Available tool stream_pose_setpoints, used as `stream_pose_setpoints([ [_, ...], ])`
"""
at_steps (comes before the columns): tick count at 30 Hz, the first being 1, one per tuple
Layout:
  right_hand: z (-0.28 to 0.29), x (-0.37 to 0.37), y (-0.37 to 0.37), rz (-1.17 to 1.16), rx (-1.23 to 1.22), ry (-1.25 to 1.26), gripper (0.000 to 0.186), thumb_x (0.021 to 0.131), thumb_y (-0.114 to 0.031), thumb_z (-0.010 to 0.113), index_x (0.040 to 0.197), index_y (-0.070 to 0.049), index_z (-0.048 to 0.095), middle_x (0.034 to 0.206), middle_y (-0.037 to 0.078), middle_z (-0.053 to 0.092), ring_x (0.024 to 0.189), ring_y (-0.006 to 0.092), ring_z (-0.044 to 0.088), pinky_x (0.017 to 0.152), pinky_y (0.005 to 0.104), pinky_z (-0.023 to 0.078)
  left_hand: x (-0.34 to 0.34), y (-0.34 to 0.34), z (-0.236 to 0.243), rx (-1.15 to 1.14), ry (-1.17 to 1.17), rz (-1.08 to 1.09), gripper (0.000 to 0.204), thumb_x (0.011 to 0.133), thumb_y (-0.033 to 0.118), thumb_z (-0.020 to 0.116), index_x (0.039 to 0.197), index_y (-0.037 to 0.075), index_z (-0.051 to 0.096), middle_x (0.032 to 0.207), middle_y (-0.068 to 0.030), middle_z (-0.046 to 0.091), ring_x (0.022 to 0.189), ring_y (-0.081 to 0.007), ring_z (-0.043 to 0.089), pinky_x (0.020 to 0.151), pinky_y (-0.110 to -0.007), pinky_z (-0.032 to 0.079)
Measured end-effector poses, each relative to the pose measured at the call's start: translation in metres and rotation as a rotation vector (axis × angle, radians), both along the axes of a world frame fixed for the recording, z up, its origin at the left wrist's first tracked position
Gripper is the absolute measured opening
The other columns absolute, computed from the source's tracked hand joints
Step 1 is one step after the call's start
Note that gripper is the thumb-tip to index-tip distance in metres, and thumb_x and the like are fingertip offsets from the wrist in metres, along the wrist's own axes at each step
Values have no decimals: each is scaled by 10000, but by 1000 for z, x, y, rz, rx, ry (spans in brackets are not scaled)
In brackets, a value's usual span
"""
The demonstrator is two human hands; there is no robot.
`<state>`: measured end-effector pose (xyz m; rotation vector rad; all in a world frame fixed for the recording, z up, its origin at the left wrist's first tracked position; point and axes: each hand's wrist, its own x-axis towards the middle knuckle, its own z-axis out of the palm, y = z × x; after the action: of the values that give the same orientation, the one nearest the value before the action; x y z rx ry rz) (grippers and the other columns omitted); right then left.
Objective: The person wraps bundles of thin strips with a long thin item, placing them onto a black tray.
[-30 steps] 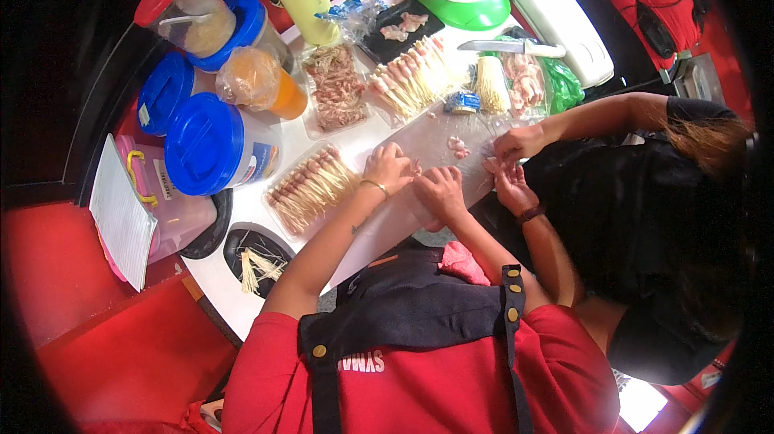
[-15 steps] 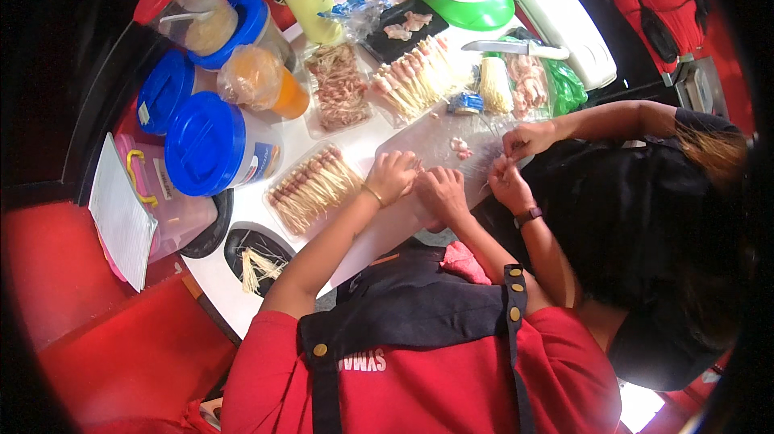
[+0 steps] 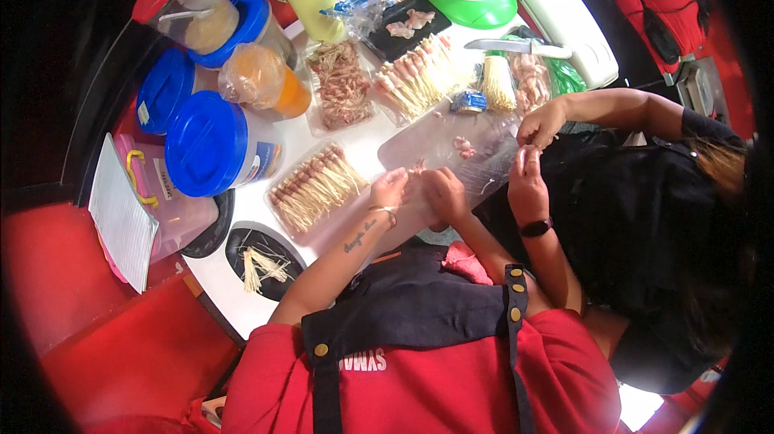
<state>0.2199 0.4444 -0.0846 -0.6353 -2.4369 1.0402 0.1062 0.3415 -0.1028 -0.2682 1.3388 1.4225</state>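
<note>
My left hand point(image 3: 389, 189) is closed in a pinch over the near edge of a translucent cutting board point(image 3: 403, 146). Close beside it, my right hand point(image 3: 445, 194) has curled fingers. Between their fingertips shows a small pinkish strip of meat point(image 3: 418, 166), mostly hidden. To the left of my hands, a clear tray point(image 3: 300, 232) holds a row of meat-wrapped enoki mushroom bundles point(image 3: 318, 184). Small meat pieces point(image 3: 463, 147) lie on the board to the right.
A co-worker's hands point(image 3: 534, 152) work at the board's right end. Behind are a meat tray point(image 3: 340, 85), more enoki rolls point(image 3: 415, 79), a knife point(image 3: 516, 47) and a loose enoki bunch point(image 3: 497, 85). Blue-lidded tubs point(image 3: 205, 143) stand left, near a black dish with enoki trimmings point(image 3: 262, 269).
My left hand has turned and shifted slightly down, showing more of the inner forearm. My right hand has barely moved. The co-worker's hands have moved slightly right.
</note>
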Motion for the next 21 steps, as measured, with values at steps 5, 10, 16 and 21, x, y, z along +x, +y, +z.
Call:
stream_pose_setpoints([
  [5, 8, -6, -3, -87, -134, 33, 164, 773, -91, 597, 933, -63, 612, 853, 143, 581, 762, 309, 584, 646, 354, 467, 4, 9, 8, 46, 53, 1, 155, 881, 233, 536, 985, 131, 587, 948, 14, 619, 818, -126, 603, 672, -268, 474],
  [10, 20, -12, -2, -122, -192, -19, 135, 777, -83, 600, 905, -50, 628, 819, 134, 577, 741, 289, 586, 640, 337, 467, 5, 8, 6, 83, -53, 25, 153, 874, 216, 540, 984, 125, 595, 895, 3, 621, 759, -132, 602, 638, -270, 482],
  [16, 21, -12, -3, -127, -255, 45, 133, 775, -87, 618, 901, -49, 638, 797, 118, 577, 706, 244, 588, 629, 313, 464, 1, 7, 12, 70, -400, 71, 189, 892, 254, 472, 1029, 173, 575, 972, -21, 609, 906, -167, 579, 761, -328, 458],
  [21, 27, -13, -3, -122, -281, -11, 123, 779, -90, 622, 888, -35, 641, 806, 113, 593, 694, 206, 594, 616, 293, 464, -13, 2, 15, 167, -508, 34, 213, 883, 266, 480, 1060, 186, 566, 984, 2, 604, 949, -156, 555, 772, -316, 434],
])
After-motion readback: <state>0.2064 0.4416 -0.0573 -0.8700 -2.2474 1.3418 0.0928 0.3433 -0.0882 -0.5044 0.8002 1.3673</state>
